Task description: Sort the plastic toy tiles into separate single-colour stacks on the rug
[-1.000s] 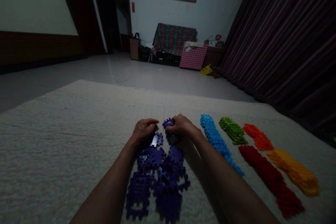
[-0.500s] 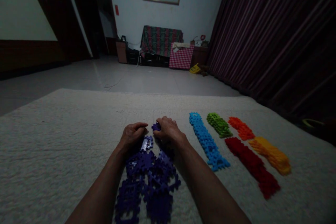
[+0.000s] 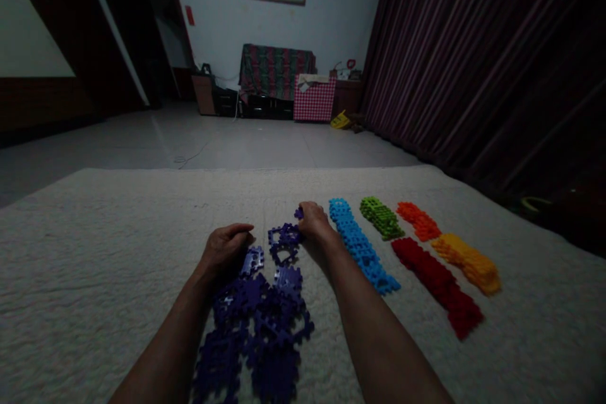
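My right hand (image 3: 314,221) is closed on a purple interlocking toy tile (image 3: 298,213), of which only a corner shows past the fingers. Just left of it, several purple tiles with notched edges (image 3: 285,235) overlap on the blanket, some with window-like cutouts. My left hand (image 3: 230,243) rests with its fingers stretched toward the right, thumb a little apart, and nothing visible in it. Right beside its thumb lies a shiny purple tile (image 3: 253,260). Between my forearms spreads a loose pile of purple tiles (image 3: 279,312), partly in shadow.
To the right lie overlapping rows of tiles: blue (image 3: 357,245), green (image 3: 380,217), orange (image 3: 418,220), dark red (image 3: 438,285) and yellow (image 3: 466,262). A cream blanket (image 3: 118,252) lies under everything. Beyond its edge are a tiled floor (image 3: 265,145) and a cloth-covered cabinet (image 3: 274,72).
My right hand has moved right, away from the left hand, and holds a purple tile. The purple tiles it was covering now show. The camera view has turned slightly right.
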`<state>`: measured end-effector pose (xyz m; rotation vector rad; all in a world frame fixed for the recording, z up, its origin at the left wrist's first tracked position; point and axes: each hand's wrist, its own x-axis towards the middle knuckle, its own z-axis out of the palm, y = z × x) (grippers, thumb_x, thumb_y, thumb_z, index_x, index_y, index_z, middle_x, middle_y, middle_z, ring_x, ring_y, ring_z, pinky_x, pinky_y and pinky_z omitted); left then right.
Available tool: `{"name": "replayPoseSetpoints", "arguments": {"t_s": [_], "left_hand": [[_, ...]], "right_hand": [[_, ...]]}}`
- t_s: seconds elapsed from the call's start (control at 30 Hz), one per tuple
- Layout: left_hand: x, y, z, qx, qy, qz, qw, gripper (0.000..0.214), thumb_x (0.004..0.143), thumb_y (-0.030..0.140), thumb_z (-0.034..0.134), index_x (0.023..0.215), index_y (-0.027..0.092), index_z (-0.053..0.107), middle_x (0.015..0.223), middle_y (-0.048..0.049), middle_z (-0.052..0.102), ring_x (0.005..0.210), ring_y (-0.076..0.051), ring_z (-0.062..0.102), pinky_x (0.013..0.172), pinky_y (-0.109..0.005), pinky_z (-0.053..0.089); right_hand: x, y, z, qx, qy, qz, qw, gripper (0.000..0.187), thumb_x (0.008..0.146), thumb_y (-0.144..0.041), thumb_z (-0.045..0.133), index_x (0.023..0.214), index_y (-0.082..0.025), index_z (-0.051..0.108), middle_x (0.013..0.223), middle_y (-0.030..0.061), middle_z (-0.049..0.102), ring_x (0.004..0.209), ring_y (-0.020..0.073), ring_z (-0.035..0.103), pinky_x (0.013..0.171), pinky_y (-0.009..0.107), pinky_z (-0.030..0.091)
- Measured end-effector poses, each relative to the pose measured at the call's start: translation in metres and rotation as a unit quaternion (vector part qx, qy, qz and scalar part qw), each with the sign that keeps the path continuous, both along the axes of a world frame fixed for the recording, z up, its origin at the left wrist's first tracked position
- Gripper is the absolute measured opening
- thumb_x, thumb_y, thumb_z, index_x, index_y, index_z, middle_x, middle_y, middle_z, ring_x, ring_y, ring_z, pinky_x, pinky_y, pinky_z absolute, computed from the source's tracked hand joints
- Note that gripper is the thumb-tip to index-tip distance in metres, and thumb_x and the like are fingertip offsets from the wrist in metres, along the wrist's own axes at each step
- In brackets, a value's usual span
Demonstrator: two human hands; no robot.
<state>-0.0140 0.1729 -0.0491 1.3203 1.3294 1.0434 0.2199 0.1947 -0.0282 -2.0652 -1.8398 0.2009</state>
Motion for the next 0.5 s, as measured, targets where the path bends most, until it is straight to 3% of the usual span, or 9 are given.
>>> {"name": "replayPoseSetpoints", "arguments": {"t_s": [0.1, 0.17, 0.3, 0.4, 0.5], "left_hand": [[0.000, -0.001, 0.002, 0.003, 0.006, -0.001, 1.000, 0.043, 0.066, 0.037, 0.069, 0.102, 0.013, 0.075, 0.073, -0.0064, 0.073, 0.054, -0.013, 0.057, 0.049, -0.023, 0.038], [-0.001, 0.001, 0.000, 0.010, 0.013, -0.002, 1.000, 0.043, 0.066, 0.036, 0.069, 0.102, 0.013, 0.075, 0.074, -0.0066, 0.073, 0.055, -0.013, 0.058, 0.050, -0.023, 0.039], [-0.003, 0.005, -0.006, 0.028, 0.015, -0.007, 0.999, 0.041, 0.067, 0.036, 0.067, 0.100, 0.013, 0.076, 0.075, -0.0072, 0.074, 0.058, -0.014, 0.061, 0.053, -0.024, 0.042], [-0.003, 0.006, -0.009, 0.032, 0.011, -0.004, 0.999, 0.040, 0.068, 0.036, 0.066, 0.100, 0.014, 0.076, 0.076, -0.0072, 0.075, 0.058, -0.015, 0.061, 0.054, -0.024, 0.042], [-0.003, 0.006, -0.009, 0.025, 0.013, -0.004, 1.000, 0.042, 0.067, 0.037, 0.067, 0.102, 0.014, 0.075, 0.075, -0.0074, 0.075, 0.056, -0.014, 0.060, 0.052, -0.024, 0.041]], "right_hand": [[0.000, 0.002, 0.000, 0.008, 0.006, 0.001, 1.000, 0.034, 0.076, -0.007, 0.057, 0.105, -0.020, 0.069, 0.118, 0.0087, 0.067, 0.112, 0.0221, 0.059, 0.091, 0.028, 0.044], [0.004, 0.004, 0.003, 0.018, 0.010, -0.010, 1.000, 0.042, 0.078, -0.005, 0.054, 0.115, -0.019, 0.067, 0.123, 0.0088, 0.065, 0.116, 0.0200, 0.057, 0.094, 0.026, 0.043], [0.011, 0.009, 0.007, 0.028, 0.015, -0.067, 0.997, 0.046, 0.083, -0.009, 0.049, 0.127, -0.010, 0.062, 0.121, 0.0158, 0.066, 0.116, 0.0230, 0.059, 0.098, 0.028, 0.043], [0.008, 0.008, 0.005, 0.026, 0.019, -0.095, 0.995, 0.041, 0.085, -0.024, 0.054, 0.121, -0.008, 0.065, 0.114, 0.0192, 0.067, 0.112, 0.0281, 0.060, 0.095, 0.034, 0.045], [-0.002, 0.005, 0.000, 0.034, 0.029, -0.110, 0.993, 0.049, 0.081, -0.042, 0.061, 0.118, -0.010, 0.067, 0.118, 0.0213, 0.064, 0.113, 0.0321, 0.058, 0.095, 0.039, 0.046]]}}
